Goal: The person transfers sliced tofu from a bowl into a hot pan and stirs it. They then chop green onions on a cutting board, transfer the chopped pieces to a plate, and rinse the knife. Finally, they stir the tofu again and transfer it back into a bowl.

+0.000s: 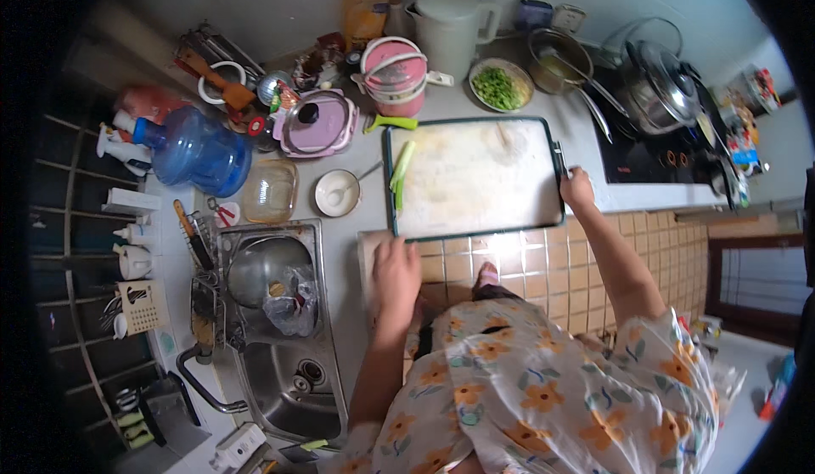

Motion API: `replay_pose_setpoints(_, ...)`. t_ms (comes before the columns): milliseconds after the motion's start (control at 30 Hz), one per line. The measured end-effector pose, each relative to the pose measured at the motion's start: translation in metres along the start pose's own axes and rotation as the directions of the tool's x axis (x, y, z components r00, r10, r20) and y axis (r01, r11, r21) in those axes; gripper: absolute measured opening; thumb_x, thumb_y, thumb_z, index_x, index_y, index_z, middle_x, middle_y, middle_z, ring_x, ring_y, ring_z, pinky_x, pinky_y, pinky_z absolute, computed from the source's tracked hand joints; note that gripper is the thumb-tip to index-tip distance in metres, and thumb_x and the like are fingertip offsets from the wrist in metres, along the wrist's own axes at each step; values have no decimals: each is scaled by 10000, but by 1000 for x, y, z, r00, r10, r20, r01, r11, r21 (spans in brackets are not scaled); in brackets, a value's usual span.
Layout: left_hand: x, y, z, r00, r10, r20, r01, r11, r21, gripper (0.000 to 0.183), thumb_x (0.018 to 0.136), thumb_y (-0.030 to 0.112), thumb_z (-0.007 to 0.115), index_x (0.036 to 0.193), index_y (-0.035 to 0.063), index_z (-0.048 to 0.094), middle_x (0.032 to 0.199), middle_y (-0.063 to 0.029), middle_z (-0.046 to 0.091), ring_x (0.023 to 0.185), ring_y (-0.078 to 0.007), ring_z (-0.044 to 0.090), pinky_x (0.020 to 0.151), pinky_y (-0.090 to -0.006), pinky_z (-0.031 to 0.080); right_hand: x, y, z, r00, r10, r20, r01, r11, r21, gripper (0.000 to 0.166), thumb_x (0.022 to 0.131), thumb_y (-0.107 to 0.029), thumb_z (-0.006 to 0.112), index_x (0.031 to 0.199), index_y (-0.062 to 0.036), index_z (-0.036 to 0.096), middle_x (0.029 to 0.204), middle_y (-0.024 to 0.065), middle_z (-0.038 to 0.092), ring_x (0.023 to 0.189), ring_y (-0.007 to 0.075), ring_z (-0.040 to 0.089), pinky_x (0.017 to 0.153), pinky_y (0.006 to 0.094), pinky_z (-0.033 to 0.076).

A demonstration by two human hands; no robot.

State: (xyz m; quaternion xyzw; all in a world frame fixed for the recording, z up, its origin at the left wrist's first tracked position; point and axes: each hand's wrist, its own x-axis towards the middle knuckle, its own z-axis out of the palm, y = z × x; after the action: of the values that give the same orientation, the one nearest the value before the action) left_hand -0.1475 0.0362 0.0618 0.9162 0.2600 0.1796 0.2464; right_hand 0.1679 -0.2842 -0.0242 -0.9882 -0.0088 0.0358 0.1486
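Observation:
A white cutting board point(471, 174) with a dark green rim lies over the counter's near edge, its near side above the floor. Along its left side are pale green vegetable stalk pieces point(402, 165). My right hand point(577, 190) grips the board's right edge, just below a metal-looking handle point(559, 155). My left hand point(397, 276) is at the near left corner, back of the hand up, slightly blurred. Its fingertips reach the rim, but whether they grip it is hidden. Beyond the left corner lies a green-handled tool point(391, 123), probably a peeler or knife.
Left of the board stand a white bowl with a spoon point(337, 193), a glass dish point(270, 191) and a steel sink point(286, 385). Behind are a pink lidded container point(395, 79) and a plate of chopped greens point(502, 85). Pots point(659, 92) sit on the black cooktop point(637, 167) at right.

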Motion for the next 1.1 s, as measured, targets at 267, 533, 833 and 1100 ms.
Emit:
replay_pose_setpoints(267,152,-1,148,992,-107,-59,122,835,536,234,878,114,504,1051,40,643,1031,-132,617,1001,-298,576,866,-404,479,21,28,3,984,-122,131,123,992,-1,252,917,-229,510,994,-3,589,936,246,655,872,433,632,761,501,511)
replay_pose_setpoints(533,130,56,67,999,36,-22,-25,929,370,194,799,100,591,981,87,657,903,-99,612,888,-301,597,752,-418,508,28,23,7,978,-161,131,158,987,36,188,889,-180,543,939,-4,586,859,238,660,810,430,637,719,493,515)
replay_pose_setpoints(833,404,-106,0,961,147,-234,-18,878,479,189,767,104,622,935,167,683,1001,-52,659,1022,-308,570,833,-433,470,21,16,2,990,-38,133,26,996,91,184,858,-186,608,855,-3,597,847,219,664,795,410,633,717,480,499)
replay_pose_setpoints(1100,500,-142,70,996,-85,0,70,823,564,277,829,226,634,1098,157,654,1091,-136,650,1091,-321,572,890,-441,498,22,14,3,986,120,118,-118,993,-28,151,779,-129,592,849,4,575,813,238,645,807,438,618,726,497,495)
